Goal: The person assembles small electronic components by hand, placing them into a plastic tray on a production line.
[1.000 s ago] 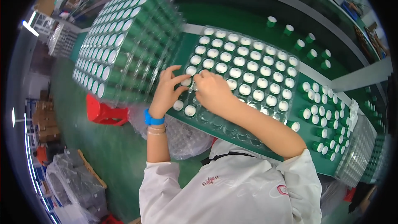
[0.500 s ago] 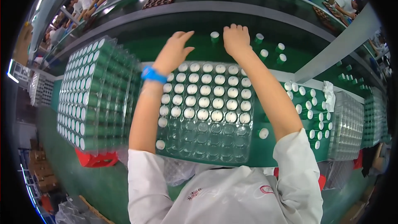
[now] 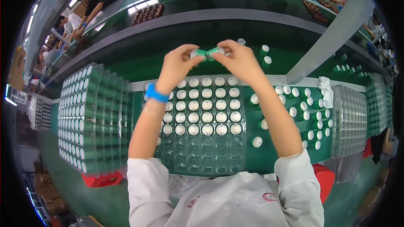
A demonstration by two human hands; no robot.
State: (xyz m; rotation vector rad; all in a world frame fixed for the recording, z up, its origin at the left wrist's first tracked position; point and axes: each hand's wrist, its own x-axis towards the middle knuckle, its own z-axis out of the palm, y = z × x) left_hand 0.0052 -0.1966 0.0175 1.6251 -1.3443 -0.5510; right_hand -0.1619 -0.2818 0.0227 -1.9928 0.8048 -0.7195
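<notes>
Above the far edge of a clear plastic tray (image 3: 208, 155), my left hand (image 3: 174, 66) pinches a small green cylinder with a white end (image 3: 198, 53). A similar green cylinder (image 3: 216, 51) is in my right hand (image 3: 243, 63), between thumb and fingers. Their green inner ends face each other, close together or touching; I cannot tell which. White-topped pieces (image 3: 206, 105) fill the tray's far rows, while its near pockets hold none. A few more cylinders (image 3: 267, 61) stand on the dark green conveyor belt beyond my right hand.
Filled trays (image 3: 72, 117) are stacked at left. Loose white-topped cylinders (image 3: 309, 113) cover the green table at right, beside a white cloth (image 3: 325, 93) and a stack of clear trays (image 3: 349, 120). A grey post (image 3: 332, 31) rises at right. Co-workers sit beyond the belt.
My hands have come together over the belt, each now showing a green cylinder in its fingers. The left hand was open and apart before. The view has shifted slightly.
</notes>
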